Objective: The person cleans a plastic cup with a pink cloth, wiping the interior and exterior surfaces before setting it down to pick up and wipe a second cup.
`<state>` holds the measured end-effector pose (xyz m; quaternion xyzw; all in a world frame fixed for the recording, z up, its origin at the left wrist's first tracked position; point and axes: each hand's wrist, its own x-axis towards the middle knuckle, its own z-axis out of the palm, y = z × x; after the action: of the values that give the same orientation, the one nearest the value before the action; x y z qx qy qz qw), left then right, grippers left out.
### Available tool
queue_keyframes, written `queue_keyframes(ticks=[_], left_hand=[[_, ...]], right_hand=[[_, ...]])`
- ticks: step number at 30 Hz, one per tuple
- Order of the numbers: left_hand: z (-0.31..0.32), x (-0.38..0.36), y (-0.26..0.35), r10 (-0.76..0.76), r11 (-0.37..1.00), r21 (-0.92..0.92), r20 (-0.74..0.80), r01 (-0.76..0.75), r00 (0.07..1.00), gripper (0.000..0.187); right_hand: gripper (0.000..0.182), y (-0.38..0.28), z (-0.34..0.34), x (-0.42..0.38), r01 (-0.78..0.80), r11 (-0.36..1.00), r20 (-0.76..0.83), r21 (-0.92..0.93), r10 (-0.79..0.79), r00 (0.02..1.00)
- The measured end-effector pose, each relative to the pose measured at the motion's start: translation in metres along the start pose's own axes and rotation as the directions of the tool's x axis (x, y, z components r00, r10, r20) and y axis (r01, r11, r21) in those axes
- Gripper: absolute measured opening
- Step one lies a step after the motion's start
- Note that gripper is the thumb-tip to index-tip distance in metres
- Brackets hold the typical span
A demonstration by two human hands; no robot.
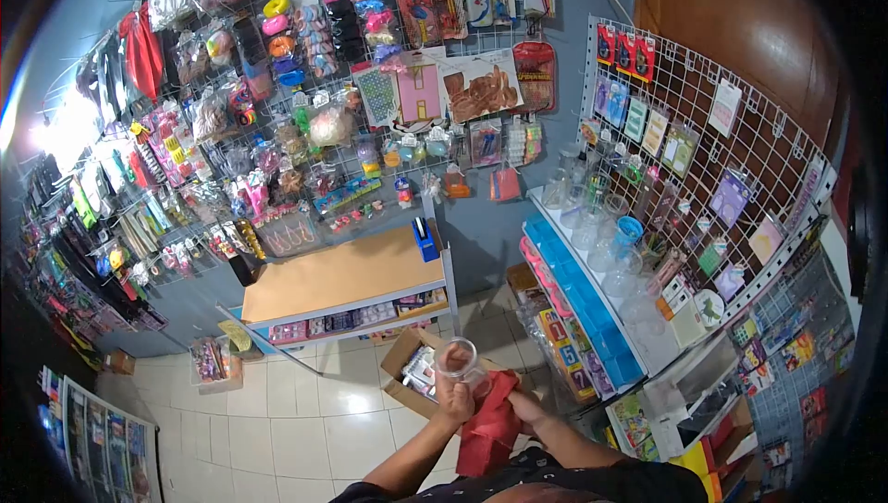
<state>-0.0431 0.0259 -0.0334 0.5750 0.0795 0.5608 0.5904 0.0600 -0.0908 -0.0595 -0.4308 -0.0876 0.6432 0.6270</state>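
Observation:
A clear, round-rimmed plastic container [459,355] is held upright in my left hand [455,398], its fingers wrapped round the side. My right hand [525,409] grips a red cloth [490,427] just to the right of the container. The cloth touches the container's lower right side and hangs down toward my body. Below and behind the container, an open cardboard box [400,366] on the floor holds white packaged items.
A wooden-topped shelf [342,272] with a blue tape dispenser [425,240] stands ahead. On the right, a white shelf [592,272] bears clear containers above blue bins [578,304]. Wire racks [731,142] with packaged goods line the walls. A display rack [97,429] stands at lower left.

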Motion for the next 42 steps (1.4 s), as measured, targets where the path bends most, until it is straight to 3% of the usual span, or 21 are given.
queue_keyframes(ticks=[1, 3, 6, 8, 12, 15, 18, 24, 27, 30, 33, 36, 39, 42], left_hand=[[-0.003, -0.001, -0.001, -0.005, 0.998, 0.062, 0.068, 0.001, 0.998, 0.081], [0.003, -0.006, -0.002, -0.041, 0.999, -0.007, 0.064, 0.042, 0.997, 0.08], [0.016, -0.015, -0.006, -0.059, 0.996, -0.067, -0.013, 0.058, 0.998, 0.08], [0.031, -0.017, 0.001, -0.084, 0.99, -0.122, -0.083, 0.073, 0.993, 0.08], [0.05, -0.014, 0.004, -0.017, 0.999, 0.034, 0.0, 0.017, 1.0, 0.083], [0.067, -0.004, 0.015, -0.015, 1.0, 0.026, 0.065, 0.013, 0.998, 0.083], [0.069, -0.014, -0.022, -0.018, 1.0, 0.009, 0.046, 0.018, 0.999, 0.083], [0.103, -0.018, -0.015, -0.064, 0.997, 0.038, -0.002, 0.064, 0.998, 0.088], [0.112, -0.025, -0.031, 0.0, 0.995, 0.095, -0.014, 0.001, 1.0, 0.084], [0.125, -0.028, -0.036, 0.007, 0.995, 0.1, -0.022, -0.005, 1.0, 0.084], [0.146, -0.028, -0.024, 0.015, 0.998, 0.054, -0.065, -0.011, 0.998, 0.084], [0.158, -0.023, -0.019, 0.02, 0.998, 0.057, -0.099, -0.014, 0.995, 0.084], [0.166, -0.024, -0.025, 0.044, 0.999, 0.007, -0.129, -0.043, 0.991, 0.086], [0.163, -0.023, -0.032, -0.043, 0.998, -0.057, -0.085, 0.039, 0.995, 0.087]], right_hand=[[0.037, 0.005, -0.013, 0.004, -0.004, 1.0, 0.018, -0.019, 0.005, 1.0], [0.037, 0.008, -0.04, 0.014, -0.009, 0.998, 0.055, -0.058, 0.013, 0.998], [0.036, -0.004, -0.044, -0.003, 0.117, 0.992, 0.121, -0.049, -0.11, 0.987], [0.035, -0.003, -0.056, 0.0, 0.06, 0.998, 0.07, -0.016, -0.059, 0.996], [0.037, -0.019, -0.043, -0.018, -0.015, 0.972, 0.069, 0.234, -0.001, 0.998], [0.038, -0.029, -0.049, -0.03, -0.044, 0.967, 0.047, 0.25, 0.033, 0.998], [0.038, -0.056, -0.046, -0.055, 0.119, 0.992, -0.004, -0.033, -0.119, 0.993], [0.032, -0.03, -0.111, -0.035, 0.226, 0.974, -0.001, -0.003, -0.226, 0.974], [0.033, -0.041, -0.109, -0.049, -0.013, 0.974, 0.037, 0.227, 0.005, 0.999], [0.03, -0.049, -0.119, -0.054, -0.034, 0.968, 0.076, 0.249, 0.015, 0.997], [0.028, -0.044, -0.143, -0.041, 0.16, 0.987, -0.058, 0.023, -0.158, 0.986], [0.03, -0.061, -0.131, -0.061, 0.306, 0.952, 0.01, 0.007, -0.306, 0.952], [0.031, -0.066, -0.131, -0.068, 0.389, 0.912, -0.008, -0.125, -0.393, 0.919], [0.032, -0.06, -0.143, -0.061, 0.376, 0.922, -0.036, -0.097, -0.38, 0.924]])
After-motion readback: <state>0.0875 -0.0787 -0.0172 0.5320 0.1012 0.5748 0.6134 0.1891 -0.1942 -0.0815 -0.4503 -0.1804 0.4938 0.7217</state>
